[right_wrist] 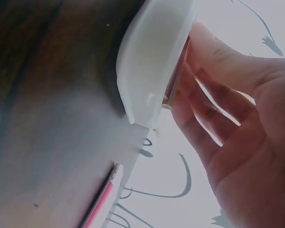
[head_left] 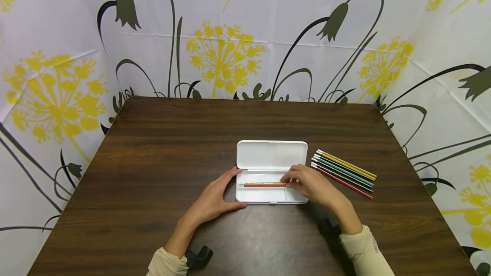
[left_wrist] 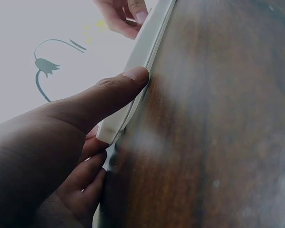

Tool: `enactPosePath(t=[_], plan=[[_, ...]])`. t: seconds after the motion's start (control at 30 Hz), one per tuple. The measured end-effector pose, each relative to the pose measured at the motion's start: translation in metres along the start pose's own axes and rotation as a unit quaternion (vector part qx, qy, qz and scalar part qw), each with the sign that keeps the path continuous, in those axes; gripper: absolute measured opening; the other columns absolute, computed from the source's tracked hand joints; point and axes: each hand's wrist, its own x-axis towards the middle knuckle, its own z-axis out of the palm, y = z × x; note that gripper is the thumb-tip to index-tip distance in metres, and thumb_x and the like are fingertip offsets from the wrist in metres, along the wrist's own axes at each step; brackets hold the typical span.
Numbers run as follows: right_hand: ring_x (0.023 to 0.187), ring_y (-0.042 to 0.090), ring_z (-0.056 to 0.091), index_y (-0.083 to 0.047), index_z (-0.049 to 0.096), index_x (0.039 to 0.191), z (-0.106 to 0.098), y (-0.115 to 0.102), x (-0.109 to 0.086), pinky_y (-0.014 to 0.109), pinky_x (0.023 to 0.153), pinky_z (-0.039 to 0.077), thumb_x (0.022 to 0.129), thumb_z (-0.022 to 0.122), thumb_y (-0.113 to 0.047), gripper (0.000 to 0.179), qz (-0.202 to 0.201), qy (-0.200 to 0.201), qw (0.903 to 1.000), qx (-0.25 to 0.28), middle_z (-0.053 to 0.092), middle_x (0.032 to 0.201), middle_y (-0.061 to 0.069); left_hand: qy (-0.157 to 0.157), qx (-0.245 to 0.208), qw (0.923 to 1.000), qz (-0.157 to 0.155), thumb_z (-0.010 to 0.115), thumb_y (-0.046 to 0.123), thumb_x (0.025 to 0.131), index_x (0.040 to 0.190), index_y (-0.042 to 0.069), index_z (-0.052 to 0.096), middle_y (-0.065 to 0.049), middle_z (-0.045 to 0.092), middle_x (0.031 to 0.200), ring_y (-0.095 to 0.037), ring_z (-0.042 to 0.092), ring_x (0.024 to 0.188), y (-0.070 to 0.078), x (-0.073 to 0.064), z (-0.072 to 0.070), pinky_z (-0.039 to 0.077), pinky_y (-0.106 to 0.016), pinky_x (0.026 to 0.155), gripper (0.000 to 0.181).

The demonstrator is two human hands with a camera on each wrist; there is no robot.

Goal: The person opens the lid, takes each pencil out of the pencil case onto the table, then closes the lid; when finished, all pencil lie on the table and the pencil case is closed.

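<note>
An opened white pencil case lies on the table with its lid tipped back. My left hand holds the case's left end, thumb at the front edge and fingers at the back corner; the left wrist view shows this thumb against the case wall. Inside the case, a yellow and a red pencil lie lengthwise. My right hand pinches their right end over the case. In the right wrist view, the pencil ends show between thumb and fingers, just above the case's rim.
Several pencils in yellow, green, dark and red lie side by side on the dark wooden table, right of the case. A white cloth with yellow and grey flowers hangs behind the table and along its sides.
</note>
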Motion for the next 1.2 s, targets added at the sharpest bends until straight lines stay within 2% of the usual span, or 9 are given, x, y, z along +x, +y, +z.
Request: enactPosePath(t=[0.3,0.63,0.73,0.87,1.0,1.2], plan=[[0.082,0.009,0.057,-0.018,0.076,0.103,-0.001,-0.001,-0.003,0.028,0.070,0.048,0.086,0.076,-0.007,0.021,-0.009,0.015,0.9998,-0.010,0.063,0.093,-0.008,-0.003,-0.002,1.0000,0.001,0.085,0.046,0.073,0.149,0.018,0.040,-0.004,0.035,0.155,-0.021,0.036,0.138,0.000,0.000,0.001,0.036,-0.047,0.106,0.093],[0.077,0.014,0.056,-0.015,0.077,0.099,-0.012,-0.002,-0.001,0.027,0.065,0.047,0.080,0.080,-0.004,0.023,-0.049,0.066,0.9950,-0.056,0.061,0.090,-0.004,-0.004,0.000,1.0000,0.001,0.085,0.045,0.074,0.149,0.018,0.040,-0.006,0.035,0.155,-0.021,0.036,0.138,-0.001,0.000,0.002,0.036,-0.047,0.106,0.092],[0.077,0.013,0.056,-0.016,0.078,0.098,-0.017,-0.003,0.000,0.027,0.064,0.048,0.078,0.081,-0.004,0.023,-0.048,0.079,0.9937,-0.063,0.060,0.091,-0.004,-0.004,0.000,1.0000,0.003,0.085,0.045,0.074,0.149,0.018,0.040,-0.007,0.035,0.154,-0.021,0.036,0.138,-0.001,0.001,0.002,0.035,-0.047,0.106,0.092],[0.080,0.012,0.057,-0.017,0.077,0.098,-0.018,-0.003,-0.001,0.028,0.066,0.048,0.079,0.080,-0.005,0.022,-0.043,0.072,0.9942,-0.068,0.062,0.092,-0.006,-0.003,0.001,1.0000,0.003,0.086,0.044,0.073,0.149,0.018,0.040,-0.007,0.036,0.154,-0.021,0.037,0.138,0.000,0.001,0.002,0.036,-0.047,0.106,0.092],[0.080,0.012,0.057,-0.016,0.077,0.099,-0.019,0.001,-0.008,0.029,0.067,0.048,0.079,0.080,-0.005,0.023,-0.029,0.077,0.9945,-0.065,0.063,0.092,-0.006,-0.002,0.000,1.0000,0.007,0.086,0.044,0.073,0.149,0.017,0.040,-0.008,0.036,0.154,-0.021,0.036,0.138,0.000,0.001,0.002,0.036,-0.047,0.106,0.093],[0.079,0.012,0.058,-0.014,0.076,0.101,-0.033,0.020,-0.034,0.030,0.066,0.049,0.078,0.080,-0.001,0.026,-0.009,0.118,0.9917,-0.050,0.064,0.095,-0.005,0.004,0.002,0.9999,0.014,0.086,0.044,0.073,0.149,0.017,0.040,-0.008,0.036,0.154,-0.021,0.036,0.138,-0.002,0.002,0.001,0.035,-0.046,0.107,0.092]])
